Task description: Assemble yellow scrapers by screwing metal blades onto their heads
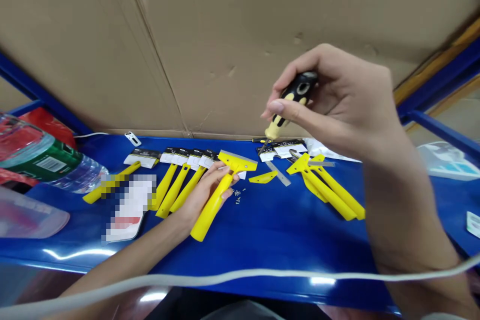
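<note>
Above a blue metal shelf [262, 260], the right hand [337, 105] pinches a black-and-yellow screwdriver [296, 97], tip down. The left hand [204, 195] grips a yellow plastic scraper [210, 215] just beside small screws [237, 196], with more yellow scrapers [330, 192] lying to either side.

Scrapers [328, 190] on shelf [285, 245], water bottle [45, 157] left.

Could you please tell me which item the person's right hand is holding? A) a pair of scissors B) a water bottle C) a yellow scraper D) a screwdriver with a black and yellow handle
D: the right hand pinches the screwdriver by its handle, while the yellow scraper sits in the left hand.
</note>
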Motion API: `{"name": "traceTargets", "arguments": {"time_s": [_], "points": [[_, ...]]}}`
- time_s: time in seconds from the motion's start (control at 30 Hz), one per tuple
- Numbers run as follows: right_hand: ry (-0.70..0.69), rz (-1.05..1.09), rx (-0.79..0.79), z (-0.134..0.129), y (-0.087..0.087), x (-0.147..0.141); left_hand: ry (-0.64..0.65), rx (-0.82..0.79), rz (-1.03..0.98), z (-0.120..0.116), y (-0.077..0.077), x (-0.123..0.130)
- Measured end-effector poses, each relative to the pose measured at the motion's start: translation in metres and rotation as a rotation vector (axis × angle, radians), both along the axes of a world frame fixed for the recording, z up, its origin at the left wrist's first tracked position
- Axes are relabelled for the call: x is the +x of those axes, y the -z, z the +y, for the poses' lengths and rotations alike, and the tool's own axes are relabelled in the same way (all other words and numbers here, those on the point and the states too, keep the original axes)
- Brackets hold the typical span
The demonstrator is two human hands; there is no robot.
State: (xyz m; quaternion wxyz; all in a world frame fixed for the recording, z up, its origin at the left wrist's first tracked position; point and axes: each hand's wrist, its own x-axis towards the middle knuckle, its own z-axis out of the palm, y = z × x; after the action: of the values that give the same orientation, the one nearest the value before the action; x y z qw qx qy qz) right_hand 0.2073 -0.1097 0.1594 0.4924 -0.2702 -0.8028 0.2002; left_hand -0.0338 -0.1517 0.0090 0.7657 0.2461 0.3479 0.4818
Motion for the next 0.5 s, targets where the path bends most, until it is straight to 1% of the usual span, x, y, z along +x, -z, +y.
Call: {"name": "traceTargets", "arguments": {"time_s": [0.07, 0.13, 0.23, 0.33, 0.4, 0.5], "points": [[0.025, -0.044, 0.044, 0.001, -0.003, -0.007, -0.023, 0.015, -0.023, 0.001, 0.003, -0.001], [0.016, -0.068, 0.038, 0.003, -0.001, -0.014, -0.028, 0.035, -0.033, 0.002, 0.007, -0.003], [-0.019, -0.052, -0.010, 0.007, 0.010, -0.019, -0.010, 0.063, -0.037, 0.004, 0.010, -0.006], [-0.059, -0.021, -0.039, 0.011, 0.021, -0.021, -0.007, 0.080, -0.057, 0.005, 0.008, -0.006], [-0.078, -0.013, -0.044, 0.015, 0.026, -0.021, -0.008, 0.064, -0.065, 0.005, 0.006, -0.005], [-0.072, -0.022, -0.044, 0.020, 0.031, -0.021, -0.021, 0.022, -0.079, 0.006, 0.005, -0.003]]}}
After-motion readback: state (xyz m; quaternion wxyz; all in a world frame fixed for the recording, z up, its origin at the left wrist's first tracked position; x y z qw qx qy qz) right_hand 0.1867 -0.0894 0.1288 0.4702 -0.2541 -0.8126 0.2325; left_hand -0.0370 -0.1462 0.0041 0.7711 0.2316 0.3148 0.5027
